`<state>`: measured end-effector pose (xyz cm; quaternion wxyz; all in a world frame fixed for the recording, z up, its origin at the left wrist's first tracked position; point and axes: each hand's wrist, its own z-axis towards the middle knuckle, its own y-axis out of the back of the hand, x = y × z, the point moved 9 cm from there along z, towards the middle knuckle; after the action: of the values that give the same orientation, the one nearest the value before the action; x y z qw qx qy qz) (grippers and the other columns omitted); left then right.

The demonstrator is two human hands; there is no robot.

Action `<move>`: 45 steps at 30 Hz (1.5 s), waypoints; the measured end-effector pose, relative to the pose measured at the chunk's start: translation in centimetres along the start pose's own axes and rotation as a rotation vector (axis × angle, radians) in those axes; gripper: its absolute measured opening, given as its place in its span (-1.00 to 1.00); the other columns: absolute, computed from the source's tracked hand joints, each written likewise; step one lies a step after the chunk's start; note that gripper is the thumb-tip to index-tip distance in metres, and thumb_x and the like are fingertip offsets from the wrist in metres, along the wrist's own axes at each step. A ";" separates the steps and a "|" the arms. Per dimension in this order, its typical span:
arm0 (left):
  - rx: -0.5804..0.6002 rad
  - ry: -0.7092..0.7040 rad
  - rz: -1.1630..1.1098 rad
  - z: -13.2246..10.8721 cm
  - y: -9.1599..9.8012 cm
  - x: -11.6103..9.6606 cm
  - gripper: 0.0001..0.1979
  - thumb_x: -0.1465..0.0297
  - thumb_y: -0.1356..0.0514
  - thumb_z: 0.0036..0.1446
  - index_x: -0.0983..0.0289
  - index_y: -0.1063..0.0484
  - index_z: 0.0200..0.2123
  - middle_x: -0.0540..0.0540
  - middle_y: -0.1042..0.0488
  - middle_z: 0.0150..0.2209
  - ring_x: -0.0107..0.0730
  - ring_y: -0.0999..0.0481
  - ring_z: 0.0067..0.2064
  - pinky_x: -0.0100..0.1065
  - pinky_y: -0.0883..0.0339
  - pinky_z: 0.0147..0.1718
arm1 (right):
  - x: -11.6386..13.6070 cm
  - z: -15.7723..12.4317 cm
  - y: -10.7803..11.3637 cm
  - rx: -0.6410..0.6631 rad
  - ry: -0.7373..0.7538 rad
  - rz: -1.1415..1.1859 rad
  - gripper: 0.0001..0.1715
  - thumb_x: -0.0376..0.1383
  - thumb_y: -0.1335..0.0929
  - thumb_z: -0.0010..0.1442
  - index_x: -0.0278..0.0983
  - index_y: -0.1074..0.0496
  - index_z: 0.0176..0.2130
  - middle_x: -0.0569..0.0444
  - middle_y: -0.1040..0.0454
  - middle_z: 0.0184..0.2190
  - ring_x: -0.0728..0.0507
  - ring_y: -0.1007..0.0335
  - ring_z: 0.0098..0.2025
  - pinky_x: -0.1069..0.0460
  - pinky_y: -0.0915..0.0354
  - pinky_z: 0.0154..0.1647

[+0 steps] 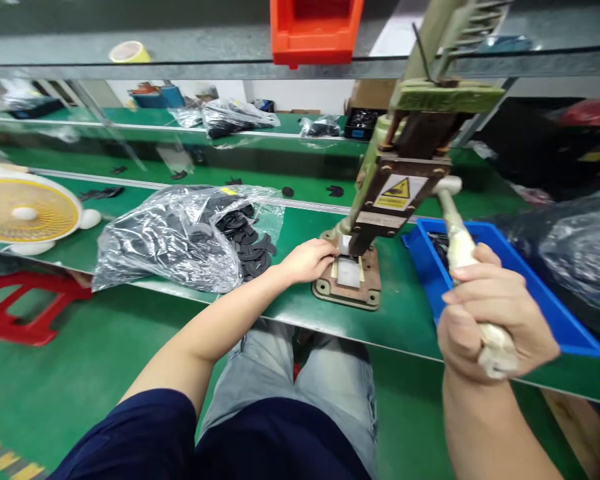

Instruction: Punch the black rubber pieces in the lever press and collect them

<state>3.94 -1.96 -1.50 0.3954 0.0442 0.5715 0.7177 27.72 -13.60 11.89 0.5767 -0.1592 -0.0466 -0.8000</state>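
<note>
A green hand press (397,160) stands on the green bench (300,307), its base plate (350,287) near the front edge. My right hand (490,313) is wrapped round the press's pale lever handle (460,247), pulled down toward me. My left hand (309,260) rests at the left of the base plate with its fingers curled in under the ram; whatever it pinches is hidden. A clear plastic bag (175,240) with several flat black parts (247,240) spilling out lies to the left of that hand.
A blue tray (555,300) with black parts sits right of the press. A yellow fan (25,213) stands at far left, a red stool (25,307) below it. An orange bin (315,30) hangs on the shelf above. More bags lie on the rear bench.
</note>
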 end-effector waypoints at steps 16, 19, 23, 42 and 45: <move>0.420 0.361 0.551 -6.9 6.4 14.1 -0.63 0.22 -0.12 0.34 0.20 -0.60 0.06 0.21 -0.61 -0.02 -0.08 -0.57 0.08 -0.20 -0.36 0.11 | 0.0 0.0 -0.1 -0.001 -0.030 -0.005 -0.63 -0.14 -0.50 0.03 -0.18 -0.31 -0.58 0.22 -0.45 -0.57 -0.13 -0.53 -0.34 -0.43 -0.46 0.17; 0.352 0.319 0.537 -5.8 6.7 12.9 -0.62 0.27 -0.03 0.39 0.27 -0.58 0.02 0.23 -0.59 -0.09 -0.10 -0.59 0.01 -0.22 -0.39 0.04 | 0.2 0.0 -0.3 0.027 -0.034 -0.004 -0.70 -0.19 -0.49 0.03 -0.18 -0.33 -0.55 0.23 -0.46 -0.55 -0.13 -0.54 -0.31 -0.43 -0.46 0.18; 0.308 0.213 0.449 -4.5 6.5 9.9 -0.65 0.31 -0.03 0.39 0.25 -0.53 0.06 0.22 -0.53 -0.06 -0.14 -0.60 -0.06 -0.24 -0.43 -0.04 | 0.3 -0.1 -0.3 -0.001 -0.010 0.016 -0.72 -0.22 -0.46 0.03 -0.20 -0.32 -0.54 0.22 -0.45 -0.55 -0.11 -0.52 -0.31 -0.43 -0.43 0.19; 0.016 0.695 -0.938 -2.0 -1.5 5.7 -0.66 0.16 -0.35 0.27 0.26 -0.32 -0.29 0.01 -0.54 -0.54 -0.49 -0.54 -0.56 -0.47 -0.43 -0.50 | 0.6 -0.2 -0.4 0.040 -0.012 0.003 -0.76 -0.21 -0.44 0.09 -0.17 -0.31 -0.49 0.24 -0.43 -0.53 -0.10 -0.51 -0.26 -0.41 -0.41 0.24; 0.112 0.729 -1.044 -0.6 -2.7 3.9 -0.64 0.18 -0.37 0.26 0.27 -0.30 -0.30 0.03 -0.54 -0.56 -0.44 -0.58 -0.55 -0.45 -0.48 -0.49 | 0.7 -0.3 -0.3 0.034 -0.025 -0.007 -0.77 -0.22 -0.43 0.09 -0.18 -0.33 -0.48 0.23 -0.44 -0.52 -0.10 -0.52 -0.26 -0.38 -0.41 0.23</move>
<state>2.36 0.05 -5.53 0.4701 -0.4663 0.6524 0.3686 27.17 -14.17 11.88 0.5759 -0.1594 -0.0678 -0.7990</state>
